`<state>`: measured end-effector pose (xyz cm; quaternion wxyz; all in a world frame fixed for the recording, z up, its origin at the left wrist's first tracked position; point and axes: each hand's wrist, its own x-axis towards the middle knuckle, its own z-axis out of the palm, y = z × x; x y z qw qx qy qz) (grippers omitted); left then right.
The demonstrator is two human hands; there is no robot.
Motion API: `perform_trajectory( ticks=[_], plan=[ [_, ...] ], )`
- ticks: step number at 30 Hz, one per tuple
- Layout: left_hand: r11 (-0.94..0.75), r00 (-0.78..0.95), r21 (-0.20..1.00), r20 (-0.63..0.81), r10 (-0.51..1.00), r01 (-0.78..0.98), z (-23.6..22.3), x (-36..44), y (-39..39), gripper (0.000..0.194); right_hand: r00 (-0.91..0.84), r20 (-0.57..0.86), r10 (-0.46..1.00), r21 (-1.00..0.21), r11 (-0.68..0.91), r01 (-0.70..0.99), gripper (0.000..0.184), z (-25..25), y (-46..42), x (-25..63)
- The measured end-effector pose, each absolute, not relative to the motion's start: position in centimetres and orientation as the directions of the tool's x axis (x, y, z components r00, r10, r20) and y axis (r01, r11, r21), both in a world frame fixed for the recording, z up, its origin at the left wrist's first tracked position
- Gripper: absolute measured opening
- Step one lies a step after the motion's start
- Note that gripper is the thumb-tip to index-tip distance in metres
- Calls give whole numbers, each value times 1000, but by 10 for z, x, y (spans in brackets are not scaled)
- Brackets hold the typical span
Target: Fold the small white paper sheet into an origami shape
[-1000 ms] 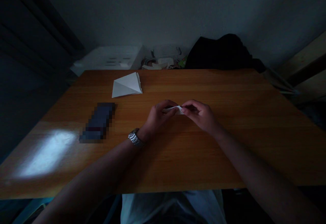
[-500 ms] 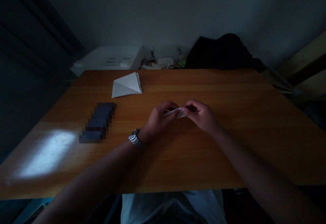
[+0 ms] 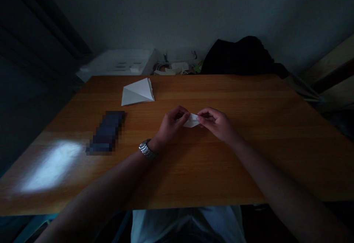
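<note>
both hands pinch one small piece of white paper (image 3: 191,121) between them, over the middle part of a wooden table (image 3: 262,106). the table's far edge runs straight across beyond the grip, its near edge lies on the body side, and both side edges are well apart from the hands. plain wood stretches to the right of the grip and toward the body; on the left, two things lie near.

the left hand (image 3: 168,127) has thumb and fingers closed on the paper's left end, and the right hand (image 3: 217,121) nips its right end. the paper is small, pale and folded-looking, with an angular lower edge; whether it touches the wood cannot be told.

beyond and left of the grip lies a larger folded white paper (image 3: 137,93) with a diagonal crease. nearer and further left is a dark, pixel-blurred object (image 3: 107,130), with a bright patch of light past it. a metal watch (image 3: 147,149) circles the left wrist. past the far edge are a white plastic bin (image 3: 121,62), a black heap (image 3: 238,56) and a dim grey wall (image 3: 177,14).
</note>
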<state>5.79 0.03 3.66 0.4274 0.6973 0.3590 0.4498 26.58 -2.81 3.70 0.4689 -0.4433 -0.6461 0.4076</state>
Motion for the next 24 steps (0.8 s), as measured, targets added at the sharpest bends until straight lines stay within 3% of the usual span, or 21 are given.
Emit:
perform_trajectory(
  ticks=[7, 14, 24],
  plan=[
    [-325, 262, 941, 290, 920, 98, 33, 55, 6, 21, -106, 136, 985, -991, 137, -1, 36, 33, -25, 266],
    [-266, 434, 959, 202, 878, 92, 35, 56, 1, 28, -16, 122, 992, -992, 122, 8, 35, 35, -22, 267],
    [-281, 443, 958, 226, 868, 62, 33, 59, -1, 22, 53, 102, 993, -995, 103, -17, 33, 31, -21, 267]
  ],
)
